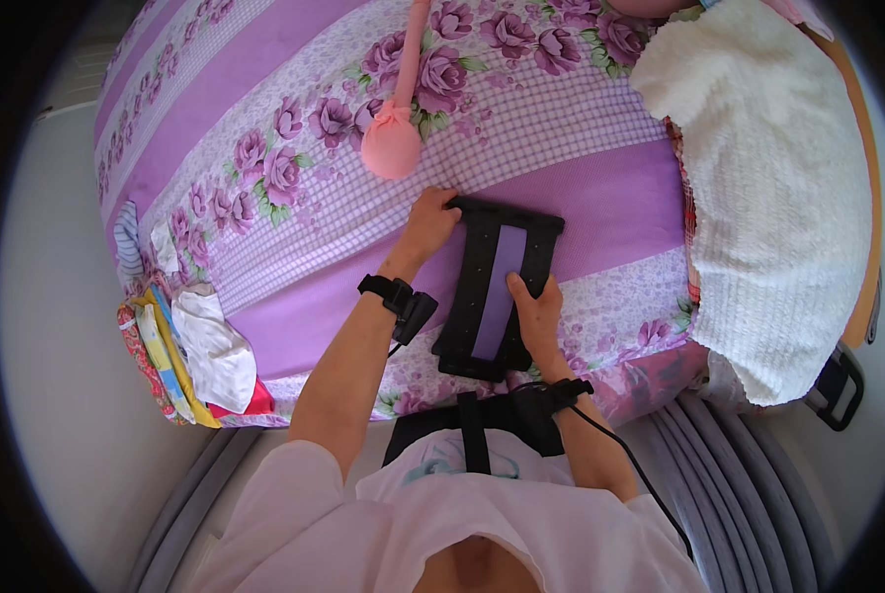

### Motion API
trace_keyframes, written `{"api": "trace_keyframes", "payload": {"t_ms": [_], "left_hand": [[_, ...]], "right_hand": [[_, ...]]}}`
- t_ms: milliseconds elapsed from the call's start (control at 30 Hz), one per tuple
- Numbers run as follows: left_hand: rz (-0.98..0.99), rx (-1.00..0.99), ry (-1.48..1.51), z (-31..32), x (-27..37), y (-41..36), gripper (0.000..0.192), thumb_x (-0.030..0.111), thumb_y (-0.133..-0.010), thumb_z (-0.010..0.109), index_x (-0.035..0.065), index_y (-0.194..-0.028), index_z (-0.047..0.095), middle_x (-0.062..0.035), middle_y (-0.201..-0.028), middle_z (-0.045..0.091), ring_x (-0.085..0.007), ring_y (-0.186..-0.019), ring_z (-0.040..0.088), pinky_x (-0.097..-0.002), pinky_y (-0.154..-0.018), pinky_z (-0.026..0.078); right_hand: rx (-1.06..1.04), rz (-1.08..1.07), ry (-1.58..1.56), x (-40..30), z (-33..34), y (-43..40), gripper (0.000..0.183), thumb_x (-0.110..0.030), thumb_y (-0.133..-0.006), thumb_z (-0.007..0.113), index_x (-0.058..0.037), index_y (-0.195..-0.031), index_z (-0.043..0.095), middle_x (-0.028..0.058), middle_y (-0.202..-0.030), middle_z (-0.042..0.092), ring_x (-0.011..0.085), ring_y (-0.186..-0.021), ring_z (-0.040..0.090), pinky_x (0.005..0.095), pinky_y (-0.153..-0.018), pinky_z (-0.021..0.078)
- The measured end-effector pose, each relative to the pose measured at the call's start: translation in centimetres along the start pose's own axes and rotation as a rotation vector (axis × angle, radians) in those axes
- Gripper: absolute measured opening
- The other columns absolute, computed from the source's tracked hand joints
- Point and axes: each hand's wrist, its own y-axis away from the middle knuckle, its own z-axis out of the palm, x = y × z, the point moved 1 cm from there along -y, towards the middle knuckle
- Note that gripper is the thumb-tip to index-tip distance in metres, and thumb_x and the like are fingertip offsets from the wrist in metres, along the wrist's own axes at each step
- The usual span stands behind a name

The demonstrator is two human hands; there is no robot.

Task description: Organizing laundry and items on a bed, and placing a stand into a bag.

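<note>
Both my hands are on a black back stretcher board (475, 274) with a purple centre strip (500, 293) and small raised nubs. It is held slightly tilted above the near side of the bed. My left hand (433, 222) grips its far left corner. Along its right side my right hand (538, 315) is closed, with the thumb lying over the edge near the strip; the fingers underneath are hidden. Beyond the board, a pink cloth-covered ball on a stick (392, 148) rests on the bedspread.
A floral purple bedspread (605, 185) covers the bed. White fluffy fabric (776, 207) lies at the right. Folded clothes (212, 348) sit at the near left corner. Grey curtains (731, 482) hang near the bed's front. A black cable (627, 452) trails from my right wrist device.
</note>
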Motion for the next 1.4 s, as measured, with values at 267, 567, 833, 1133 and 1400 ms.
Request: {"api": "trace_keyframes", "payload": {"t_ms": [267,567,833,1133,1400], "left_hand": [[0.063,-0.003,-0.033,0.1,-0.5,-0.1,0.041,0.012,-0.072,0.057,-0.0045,-0.110,0.058,-0.0214,-0.105,0.052,-0.0364,-0.101,0.050,-0.0371,-0.091,0.040],[-0.067,-0.205,0.129,-1.1,-0.4,-0.5,0.050,0.017,-0.077,0.057,-0.0061,-0.120,0.050,-0.0206,-0.119,0.050,-0.0303,-0.110,0.049,-0.0325,-0.094,0.037],[-0.238,-0.146,0.473,-3.8,-1.5,7.9,0.061,0.030,-0.092,0.047,-0.0043,-0.138,0.026,-0.0162,-0.135,0.040,-0.0243,-0.125,0.038,-0.0307,-0.103,0.029],[-0.125,-0.058,0.306,-1.7,-3.3,14.0,0.046,0.026,-0.091,0.049,-0.0073,-0.123,0.046,-0.0171,-0.115,0.056,-0.0244,-0.107,0.052,-0.0297,-0.094,0.038],[-0.237,-0.173,0.538,-0.4,-1.7,13.5,0.033,0.015,-0.090,0.049,-0.0033,-0.117,0.052,-0.0046,-0.104,0.059,-0.0123,-0.092,0.053,-0.0270,-0.086,0.042]], "right_hand": [[0.014,-0.095,0.032,0.6,0.2,-0.1,0.025,-0.015,-0.080,0.066,0.0036,-0.093,0.057,0.0078,-0.079,0.062,0.0142,-0.073,0.057,0.0292,-0.066,0.0458],[-0.023,-0.134,0.030,0.6,5.2,-0.1,0.029,-0.018,-0.078,0.068,0.0048,-0.093,0.057,0.0140,-0.082,0.065,0.0196,-0.075,0.062,0.0318,-0.068,0.0472],[-0.137,-0.071,0.065,0.0,3.3,-0.1,0.025,-0.015,-0.078,0.068,0.0044,-0.089,0.058,0.0104,-0.076,0.063,0.0160,-0.070,0.058,0.0307,-0.064,0.0461],[-0.231,0.105,0.075,1.4,-4.6,-0.8,0.033,-0.033,-0.089,0.055,0.0002,-0.086,0.056,0.0035,-0.076,0.059,0.0116,-0.070,0.056,0.0245,-0.063,0.0438],[-0.608,0.281,0.119,2.3,-5.4,2.3,0.050,-0.040,-0.095,0.040,-0.0013,-0.126,0.044,0.0130,-0.119,0.053,0.0245,-0.108,0.053,0.0361,-0.093,0.0399]]}}
